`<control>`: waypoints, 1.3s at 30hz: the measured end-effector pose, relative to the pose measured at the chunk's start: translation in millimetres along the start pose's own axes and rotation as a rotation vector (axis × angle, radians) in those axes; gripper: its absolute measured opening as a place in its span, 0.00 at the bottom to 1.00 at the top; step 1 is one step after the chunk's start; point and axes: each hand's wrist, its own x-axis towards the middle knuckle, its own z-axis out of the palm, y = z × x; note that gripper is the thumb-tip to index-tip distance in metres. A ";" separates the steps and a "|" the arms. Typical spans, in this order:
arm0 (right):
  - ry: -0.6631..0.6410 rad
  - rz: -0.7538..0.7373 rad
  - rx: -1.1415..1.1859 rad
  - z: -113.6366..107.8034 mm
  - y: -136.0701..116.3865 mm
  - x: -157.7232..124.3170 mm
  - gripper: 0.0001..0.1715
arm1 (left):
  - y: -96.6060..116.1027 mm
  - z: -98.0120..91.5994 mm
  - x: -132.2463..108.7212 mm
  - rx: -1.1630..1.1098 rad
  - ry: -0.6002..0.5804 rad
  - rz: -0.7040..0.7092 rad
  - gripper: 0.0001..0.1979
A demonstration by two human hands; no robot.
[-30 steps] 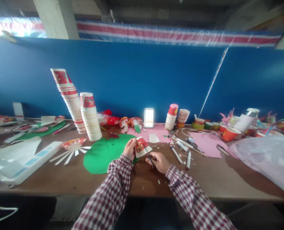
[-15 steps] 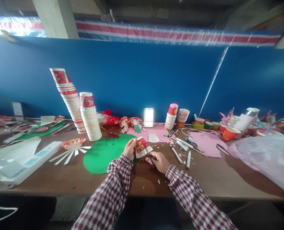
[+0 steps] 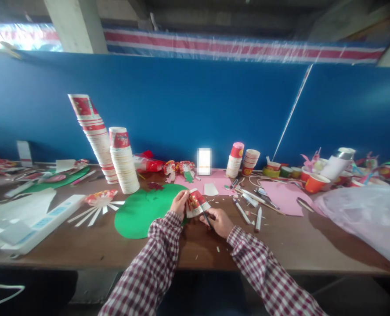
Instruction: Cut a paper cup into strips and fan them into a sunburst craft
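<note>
Scissors (image 3: 204,213) edged up paper cup (image 3: 195,202), blades blurred; right hand (image 3: 218,220) grips them, left hand (image 3: 179,202) pinches cup.

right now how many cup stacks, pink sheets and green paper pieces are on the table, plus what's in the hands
cup stacks: 4
pink sheets: 2
green paper pieces: 2
cup in left hand: 1
scissors in right hand: 1
total: 10

The head camera looks forward and down across the table (image 3: 83,250), left hand (image 3: 178,202) and right hand (image 3: 218,220) close, wall (image 3: 182,101) beyond.
</note>
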 end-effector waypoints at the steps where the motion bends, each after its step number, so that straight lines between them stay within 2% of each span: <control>1: 0.005 0.006 0.019 0.0 -0.4 0.1 0.20 | 0.1 0.2 -0.2 0.006 0.001 0.001 0.18; 8: 0.013 0.026 0.076 -0.6 -4.1 -0.3 0.20 | -1.5 -1.1 1.4 0.002 -0.020 0.002 0.18; 22: 0.059 -0.038 -0.086 -4.7 5.2 1.1 0.19 | -4.2 -4.5 5.0 0.039 -0.016 0.032 0.18; 29: 0.060 -0.010 -0.092 -4.0 3.8 0.7 0.19 | -5.0 -3.4 4.7 0.033 -0.021 0.022 0.19; 33: 0.016 0.019 -0.122 -2.4 7.3 2.1 0.21 | -3.9 -2.6 4.5 0.028 0.039 0.052 0.18; 37: -0.005 0.020 -0.172 -1.9 9.7 2.6 0.21 | 3.1 -6.8 6.7 -0.111 0.114 0.104 0.14; 39: -0.011 0.017 -0.157 -1.6 9.8 2.3 0.20 | 7.9 -9.1 7.5 -0.196 0.139 0.055 0.13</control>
